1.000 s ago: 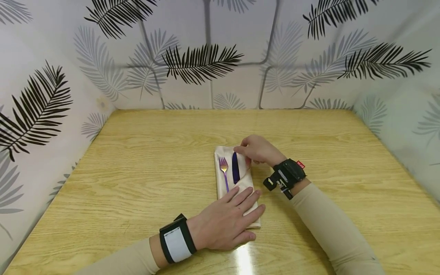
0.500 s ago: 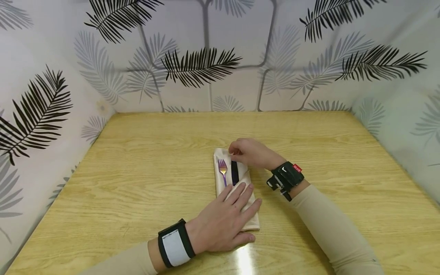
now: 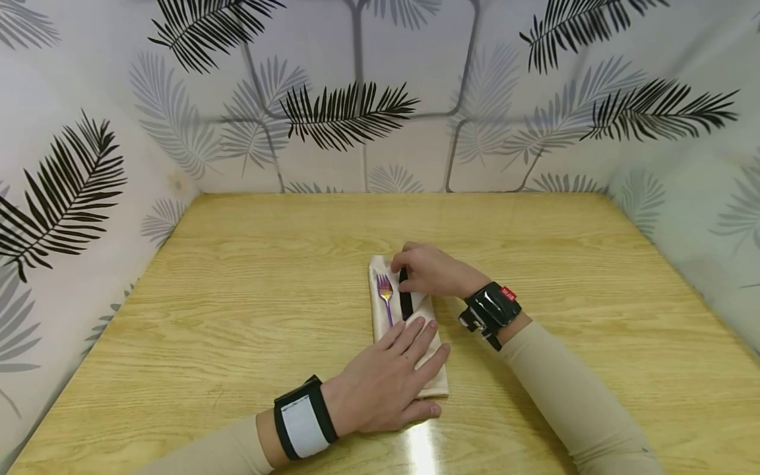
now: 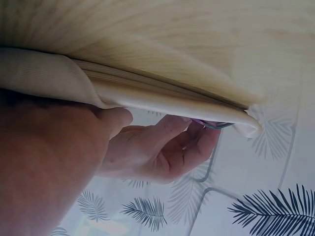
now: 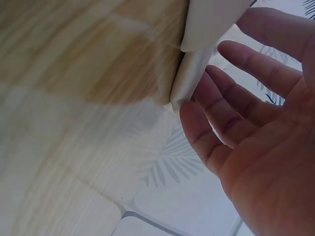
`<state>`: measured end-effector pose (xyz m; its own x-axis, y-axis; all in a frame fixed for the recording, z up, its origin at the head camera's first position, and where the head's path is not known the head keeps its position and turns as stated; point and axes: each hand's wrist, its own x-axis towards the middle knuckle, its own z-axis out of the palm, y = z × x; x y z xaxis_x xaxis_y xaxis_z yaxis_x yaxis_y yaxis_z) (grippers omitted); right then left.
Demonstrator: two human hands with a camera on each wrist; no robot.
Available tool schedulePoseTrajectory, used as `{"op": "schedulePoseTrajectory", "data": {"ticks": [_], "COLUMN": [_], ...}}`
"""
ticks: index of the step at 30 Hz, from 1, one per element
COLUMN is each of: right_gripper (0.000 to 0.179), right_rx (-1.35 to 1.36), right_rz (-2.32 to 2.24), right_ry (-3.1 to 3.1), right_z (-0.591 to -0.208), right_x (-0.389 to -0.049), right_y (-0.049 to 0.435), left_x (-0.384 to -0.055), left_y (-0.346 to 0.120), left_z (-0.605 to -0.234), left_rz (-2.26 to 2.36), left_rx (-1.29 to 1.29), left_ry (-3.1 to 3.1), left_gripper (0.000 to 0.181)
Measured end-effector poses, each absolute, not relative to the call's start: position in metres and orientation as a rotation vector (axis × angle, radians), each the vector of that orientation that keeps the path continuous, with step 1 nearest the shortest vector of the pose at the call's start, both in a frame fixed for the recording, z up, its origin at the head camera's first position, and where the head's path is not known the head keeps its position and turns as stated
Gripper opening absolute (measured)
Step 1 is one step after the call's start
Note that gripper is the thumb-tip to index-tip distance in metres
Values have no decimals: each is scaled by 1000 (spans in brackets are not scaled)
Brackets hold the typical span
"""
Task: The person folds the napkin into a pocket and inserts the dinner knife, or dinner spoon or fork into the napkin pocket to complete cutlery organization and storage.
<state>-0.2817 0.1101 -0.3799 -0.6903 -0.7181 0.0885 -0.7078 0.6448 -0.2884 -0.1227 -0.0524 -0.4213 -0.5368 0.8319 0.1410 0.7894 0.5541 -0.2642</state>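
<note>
A cream folded cloth napkin [image 3: 436,384] lies lengthwise on the wooden table. On it a purple-gold fork [image 3: 384,289] lies tines up, beside a dark table knife [image 3: 406,305]. The lower ends of both are hidden under the left hand and the napkin's slanted fold. My left hand [image 3: 388,382] rests flat across the lower part of the napkin, fingers straight and a little spread. At the upper end, my right hand [image 3: 432,270] holds the knife's dark top part with thumb and forefinger. Its other fingers touch the napkin's edge [image 5: 189,73] in the right wrist view.
The wooden table [image 3: 267,277] stretches out on both sides of the napkin. A leaf-patterned curtain [image 3: 350,112] stands along its back and sides. Light glares off the tabletop just in front of the left hand.
My right hand has moved from the napkin's upper right corner leftward and slightly down over the knife's top. The left hand stays nearly in place on the napkin.
</note>
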Motion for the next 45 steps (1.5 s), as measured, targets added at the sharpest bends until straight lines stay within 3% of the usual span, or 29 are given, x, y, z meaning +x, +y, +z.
{"op": "schedulePoseTrajectory", "data": {"ticks": [6, 12, 17, 33, 41, 45], "right_gripper": [14, 22, 30, 23, 41, 52], "right_rx": [-1305, -1390, -1460, -1375, -1549, -1439], "right_rz": [-433, -448, -389, -350, -192, -69], "right_ry": [2821, 2811, 2767, 2786, 2851, 2739], "right_z": [-383, -383, -383, -380, -390, -389], "right_x": [-281, -281, -278, -280, -278, -271], "right_y": [110, 108, 106, 111, 104, 98], "left_x": [-121, -117, -117, -120, -119, -119], "left_y": [-51, -51, -50, -53, -53, -53], "left_z": [-421, -419, -418, -419, -421, -421], "left_rz": [226, 247, 268, 203, 216, 228], "left_rx": [-1276, -1066, -1091, -1139, -1147, -1142], "left_ry": [-2628, -2795, -2793, -2809, -2754, -2705], "left_gripper": [84, 102, 101, 97, 96, 96]}}
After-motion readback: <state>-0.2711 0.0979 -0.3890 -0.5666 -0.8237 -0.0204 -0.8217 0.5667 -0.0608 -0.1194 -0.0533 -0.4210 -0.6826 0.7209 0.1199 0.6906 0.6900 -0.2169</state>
